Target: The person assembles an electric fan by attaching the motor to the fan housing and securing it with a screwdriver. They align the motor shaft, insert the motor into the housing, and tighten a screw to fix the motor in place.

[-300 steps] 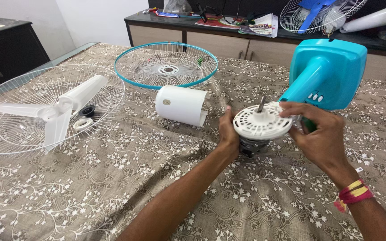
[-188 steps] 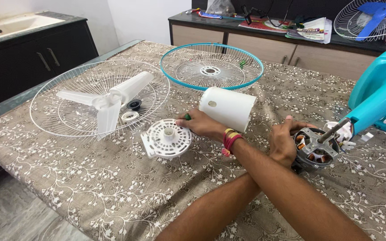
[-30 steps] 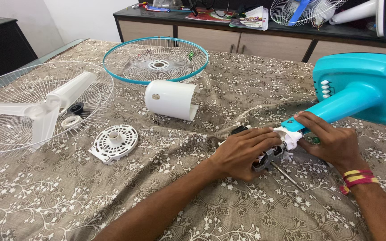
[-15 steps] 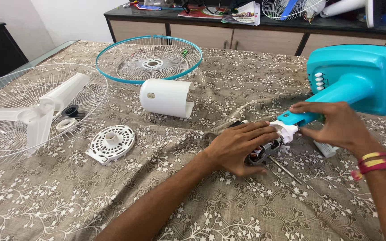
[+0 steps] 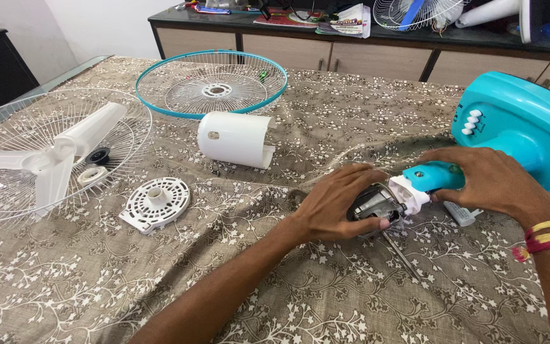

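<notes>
My left hand (image 5: 335, 205) grips the bare fan motor (image 5: 372, 202), its steel shaft (image 5: 401, 255) pointing toward me over the cloth. My right hand (image 5: 494, 181) rests on the turquoise neck (image 5: 433, 177) of the fan stand, where it joins the white motor mount (image 5: 407, 193). The turquoise fan base (image 5: 522, 127) lies on its side behind my right hand. A white perforated motor cover (image 5: 155, 203) lies flat to the left, apart from both hands.
A white cylindrical motor housing (image 5: 235, 138) lies mid-table. A teal-rimmed grille (image 5: 211, 83) sits beyond it. At far left a white grille (image 5: 7, 191) holds the three-blade impeller (image 5: 52, 156) and two small caps. A dark sideboard (image 5: 364, 44) with clutter runs behind the table.
The stand has rolled so its base tilts right and the neck lies lower. My right hand slid onto the neck; my left hand closed more around the motor.
</notes>
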